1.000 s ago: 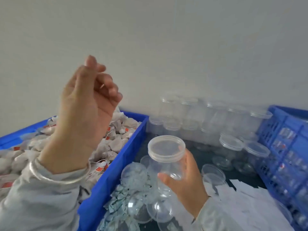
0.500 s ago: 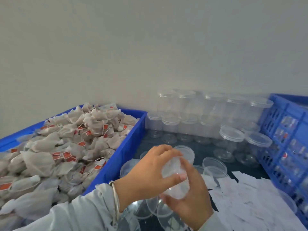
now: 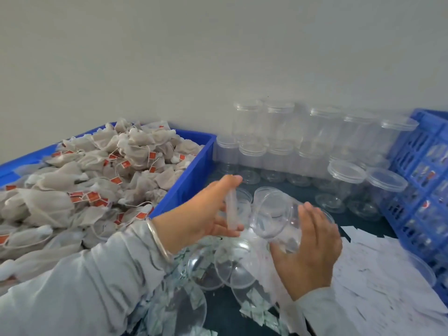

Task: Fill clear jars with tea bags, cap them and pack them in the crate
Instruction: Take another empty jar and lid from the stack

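A worker's left hand [image 3: 206,214] pinches a clear lid [image 3: 231,209] edge-on while the right hand [image 3: 308,248] grips an uncapped clear jar [image 3: 274,217], tilted, mouth toward the lid. Tea bags [image 3: 97,180] heap a blue bin [image 3: 191,180] at left; the blue crate [image 3: 421,166], cut off at right, holds blurred contents.

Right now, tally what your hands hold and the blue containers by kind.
Clear jar, in right hand: 1
Lid, in left hand: 1
Blue bin of tea bags: 1
Blue crate: 1
Total: 4
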Demonstrator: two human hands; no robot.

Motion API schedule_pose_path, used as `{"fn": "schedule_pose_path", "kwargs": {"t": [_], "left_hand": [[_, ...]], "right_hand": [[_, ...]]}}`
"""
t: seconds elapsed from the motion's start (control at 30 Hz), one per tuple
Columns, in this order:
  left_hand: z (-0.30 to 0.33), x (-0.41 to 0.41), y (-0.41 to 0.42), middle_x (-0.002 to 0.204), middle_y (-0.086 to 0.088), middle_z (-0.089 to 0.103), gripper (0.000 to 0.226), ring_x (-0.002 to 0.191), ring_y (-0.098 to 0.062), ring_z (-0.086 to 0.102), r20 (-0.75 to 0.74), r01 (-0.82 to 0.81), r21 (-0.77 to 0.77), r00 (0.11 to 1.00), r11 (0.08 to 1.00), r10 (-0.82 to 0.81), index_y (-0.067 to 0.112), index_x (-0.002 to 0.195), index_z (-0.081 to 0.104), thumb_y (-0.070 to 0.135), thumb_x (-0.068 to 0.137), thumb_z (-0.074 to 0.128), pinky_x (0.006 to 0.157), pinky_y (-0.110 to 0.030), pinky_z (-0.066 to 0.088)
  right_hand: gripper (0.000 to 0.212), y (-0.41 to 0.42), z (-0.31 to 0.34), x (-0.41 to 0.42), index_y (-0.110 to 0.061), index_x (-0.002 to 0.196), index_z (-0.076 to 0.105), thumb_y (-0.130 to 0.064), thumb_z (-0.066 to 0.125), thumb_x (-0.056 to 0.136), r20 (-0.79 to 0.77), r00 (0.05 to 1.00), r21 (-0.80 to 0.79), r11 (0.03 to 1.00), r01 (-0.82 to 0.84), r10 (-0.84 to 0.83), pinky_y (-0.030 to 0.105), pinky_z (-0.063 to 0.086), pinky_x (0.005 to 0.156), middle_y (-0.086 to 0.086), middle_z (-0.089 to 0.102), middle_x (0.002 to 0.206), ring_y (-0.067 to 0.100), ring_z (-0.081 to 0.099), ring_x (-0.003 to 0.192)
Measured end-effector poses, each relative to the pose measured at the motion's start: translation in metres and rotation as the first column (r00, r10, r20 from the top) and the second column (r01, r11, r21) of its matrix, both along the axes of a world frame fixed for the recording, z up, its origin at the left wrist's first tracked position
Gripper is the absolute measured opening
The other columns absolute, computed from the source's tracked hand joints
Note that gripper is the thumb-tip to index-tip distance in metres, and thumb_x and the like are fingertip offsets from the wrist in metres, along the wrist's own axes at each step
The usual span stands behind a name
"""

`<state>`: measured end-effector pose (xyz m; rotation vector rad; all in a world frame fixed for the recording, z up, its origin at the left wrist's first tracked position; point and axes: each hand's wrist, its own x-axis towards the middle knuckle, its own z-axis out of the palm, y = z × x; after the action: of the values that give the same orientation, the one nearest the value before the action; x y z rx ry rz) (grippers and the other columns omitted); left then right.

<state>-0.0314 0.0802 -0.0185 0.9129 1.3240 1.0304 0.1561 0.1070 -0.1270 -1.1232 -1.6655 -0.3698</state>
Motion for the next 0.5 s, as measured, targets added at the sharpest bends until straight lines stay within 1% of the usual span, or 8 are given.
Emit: {"fn": "schedule_pose_path", "kwargs": {"t": [0.03,0.07,0.13,0.2,0.3,0.4,0.47,0.5], "left_hand": [[0.005,-0.01,0.003,0.108,-0.018,0.057,0.045,0.077,-0.037,0.071,0.108,-0.077,-0.023,0.991,0.997,0.079,0.022,0.111,0.053,0.055,0.081,0.059,0.058,-0.037,0.059],[0.009,-0.021,0.007,0.099,-0.019,0.061,0.045,0.072,-0.035,0.07,0.152,-0.141,-0.023,0.978,0.99,0.143,0.017,0.109,0.053,0.054,0.084,0.054,0.056,-0.035,0.057],[0.013,-0.04,0.012,0.083,-0.014,0.063,0.047,0.067,-0.026,0.064,0.161,-0.224,-0.005,0.962,0.974,0.222,0.015,0.108,0.051,0.056,0.086,0.046,0.056,-0.03,0.048],[0.011,-0.053,0.016,0.079,-0.011,0.057,0.045,0.064,-0.02,0.055,0.148,-0.268,-0.021,0.952,0.963,0.268,0.017,0.11,0.048,0.056,0.087,0.045,0.054,-0.028,0.042],[0.007,-0.059,0.017,0.074,-0.011,0.054,0.028,0.054,-0.016,0.054,0.233,-0.325,-0.024,0.918,0.945,0.321,0.011,0.1,0.049,0.038,0.093,0.052,0.044,-0.021,0.046],[0.003,-0.057,0.017,0.084,-0.012,0.062,0.009,0.053,-0.013,0.064,0.237,-0.328,0.049,0.921,0.943,0.308,0.002,0.097,0.057,0.009,0.095,0.053,0.048,-0.017,0.051],[-0.001,-0.056,0.019,0.101,-0.018,0.065,0.012,0.065,-0.015,0.069,0.166,-0.303,0.093,0.944,0.948,0.285,-0.004,0.102,0.059,0.002,0.094,0.052,0.06,-0.021,0.057],[-0.004,-0.056,0.02,0.111,-0.021,0.063,0.017,0.075,-0.018,0.069,0.086,-0.297,0.117,0.954,0.948,0.288,-0.007,0.108,0.058,0.001,0.094,0.052,0.07,-0.025,0.058]], "right_hand": [[0.087,0.002,0.001,0.006,-0.012,0.131,0.038,-0.031,0.079,0.057,-0.072,0.996,-0.059,0.997,0.044,-0.049,0.048,0.022,0.106,0.011,0.045,0.134,0.027,0.037,0.125],[0.095,0.004,0.001,0.011,-0.012,0.132,0.036,-0.03,0.086,0.053,-0.141,0.986,-0.121,0.99,0.07,-0.087,0.05,0.022,0.107,0.015,0.047,0.134,0.027,0.035,0.125],[0.106,0.006,0.002,0.015,-0.011,0.135,0.036,-0.02,0.095,0.047,-0.227,0.967,-0.202,0.977,0.07,-0.116,0.061,0.027,0.104,0.021,0.049,0.134,0.027,0.034,0.125],[0.108,0.004,0.002,0.011,-0.01,0.136,0.036,-0.018,0.095,0.046,-0.244,0.967,-0.213,0.977,0.019,-0.072,0.067,0.032,0.099,0.021,0.047,0.136,0.027,0.032,0.126],[0.108,-0.002,0.0,0.003,-0.009,0.137,0.035,-0.023,0.094,0.047,-0.225,0.974,-0.203,0.978,-0.052,0.005,0.062,0.031,0.1,0.021,0.047,0.136,0.024,0.033,0.125],[0.107,-0.005,0.002,0.001,-0.004,0.136,0.039,-0.022,0.093,0.047,-0.237,0.971,-0.221,0.972,-0.082,0.028,0.056,0.029,0.102,0.021,0.047,0.136,0.023,0.033,0.125],[0.104,-0.007,0.004,0.001,-0.002,0.136,0.041,-0.02,0.093,0.048,-0.244,0.969,-0.252,0.963,-0.091,0.028,0.056,0.031,0.103,0.02,0.046,0.137,0.026,0.036,0.127],[0.103,-0.008,0.005,0.001,-0.001,0.136,0.041,-0.02,0.093,0.049,-0.248,0.969,-0.267,0.959,-0.094,0.026,0.058,0.032,0.103,0.019,0.046,0.137,0.029,0.038,0.127]]}}
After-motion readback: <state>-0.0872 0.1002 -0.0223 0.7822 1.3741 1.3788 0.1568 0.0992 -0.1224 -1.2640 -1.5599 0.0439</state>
